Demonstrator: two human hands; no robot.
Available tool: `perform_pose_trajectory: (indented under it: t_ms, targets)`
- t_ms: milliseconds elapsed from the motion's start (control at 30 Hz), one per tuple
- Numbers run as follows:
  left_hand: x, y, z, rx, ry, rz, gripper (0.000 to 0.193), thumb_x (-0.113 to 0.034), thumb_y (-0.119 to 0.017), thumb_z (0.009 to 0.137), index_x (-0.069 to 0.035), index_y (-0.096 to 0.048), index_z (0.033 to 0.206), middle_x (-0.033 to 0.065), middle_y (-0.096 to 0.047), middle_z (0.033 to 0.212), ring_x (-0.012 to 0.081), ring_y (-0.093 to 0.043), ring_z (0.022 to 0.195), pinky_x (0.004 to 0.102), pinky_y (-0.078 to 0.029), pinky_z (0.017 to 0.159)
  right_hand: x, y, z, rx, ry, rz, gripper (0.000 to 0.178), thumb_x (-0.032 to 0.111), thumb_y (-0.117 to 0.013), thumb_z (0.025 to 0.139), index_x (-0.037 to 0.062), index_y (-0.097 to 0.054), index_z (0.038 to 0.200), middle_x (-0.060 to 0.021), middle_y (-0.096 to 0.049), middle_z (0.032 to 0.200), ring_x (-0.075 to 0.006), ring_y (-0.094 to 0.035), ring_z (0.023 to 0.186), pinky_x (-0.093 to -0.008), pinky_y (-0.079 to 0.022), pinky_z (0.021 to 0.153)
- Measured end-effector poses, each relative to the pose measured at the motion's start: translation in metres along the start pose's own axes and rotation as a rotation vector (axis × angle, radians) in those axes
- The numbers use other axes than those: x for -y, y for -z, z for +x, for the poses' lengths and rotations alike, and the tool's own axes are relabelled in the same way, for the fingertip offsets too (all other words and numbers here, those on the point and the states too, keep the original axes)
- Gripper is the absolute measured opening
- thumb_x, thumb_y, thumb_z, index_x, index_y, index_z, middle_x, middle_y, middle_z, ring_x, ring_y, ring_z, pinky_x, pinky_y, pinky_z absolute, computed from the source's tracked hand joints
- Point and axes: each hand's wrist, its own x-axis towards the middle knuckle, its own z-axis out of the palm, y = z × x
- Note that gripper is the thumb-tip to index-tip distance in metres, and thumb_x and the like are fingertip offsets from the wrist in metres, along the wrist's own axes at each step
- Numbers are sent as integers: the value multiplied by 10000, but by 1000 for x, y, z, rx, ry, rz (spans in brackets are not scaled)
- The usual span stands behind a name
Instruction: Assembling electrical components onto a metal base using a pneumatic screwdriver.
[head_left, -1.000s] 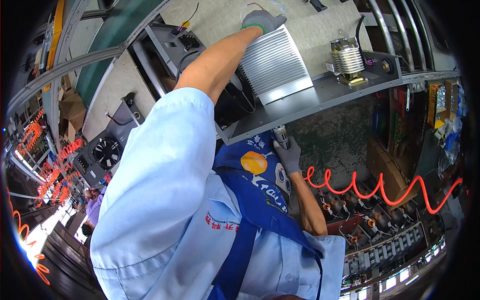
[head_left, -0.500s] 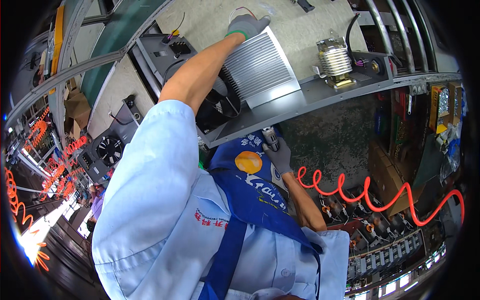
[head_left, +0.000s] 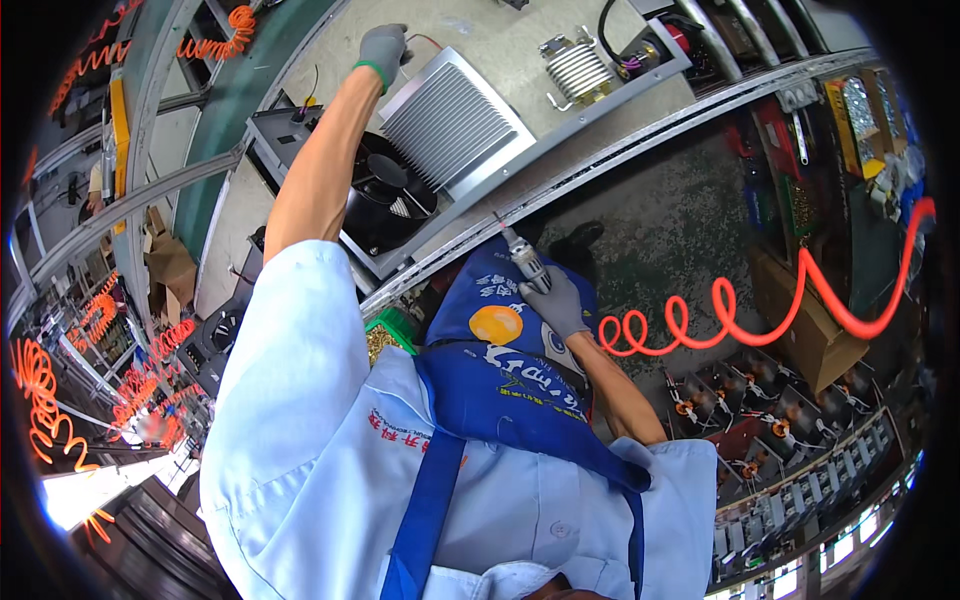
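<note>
My left hand [head_left: 383, 48], in a grey glove with a green cuff, is over the bench beyond a finned aluminium heat sink [head_left: 455, 120]. Its fingers are curled beside a thin wire; what they hold, if anything, is hidden. The heat sink lies in a grey metal chassis [head_left: 480, 195], beside a black fan [head_left: 385, 200]. Low in front of my apron, my gloved right hand [head_left: 556, 303] grips a silver power screwdriver [head_left: 524, 258], its bit tilted up toward the bench edge. A coiled metal part [head_left: 578, 72] stands at the chassis's right end.
A red coiled air hose [head_left: 720, 310] stretches across the right side. Below my left forearm is a green bin [head_left: 395, 325] of small brass-coloured parts. A cardboard box [head_left: 815, 330] and several wired parts [head_left: 780, 425] stand at right; metal rails [head_left: 745, 25] lie beyond the chassis.
My left hand has come off the heat sink's far edge and moved left. The chassis sits farther left and more turned in view. The screwdriver's bit now shows, pointing up toward the bench.
</note>
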Motion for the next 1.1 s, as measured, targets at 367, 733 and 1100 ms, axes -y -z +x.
perform_pose_trajectory:
  t_ms: [367,733,1100]
  targets:
    - [59,-19,-340,892,-3,-568,354,-309,-586,989,-2,-594,1164,38,-639,863,37,-547,652,152,-414,525,11,82,-44,-149,67,-29,358,300,-760,785,19,-644,974,-159,-677,811,-284,-665,748,-396,-506,702]
    - [192,-76,-348,478,273,-787,266,-269,-578,1004,-25,-624,1097,30,-636,905,62,-561,668,167,-439,524,24,105,-87,-31,161,-80,359,296,-749,764,41,-650,997,-156,-687,869,-315,-682,827,-417,-518,753]
    - [185,-88,-314,578,177,-626,270,-305,-606,988,-40,-634,1030,0,-582,774,67,-510,598,199,-411,513,26,124,-75,-7,130,-122,397,323,-753,762,34,-661,1018,-174,-692,894,-303,-688,845,-398,-518,760]
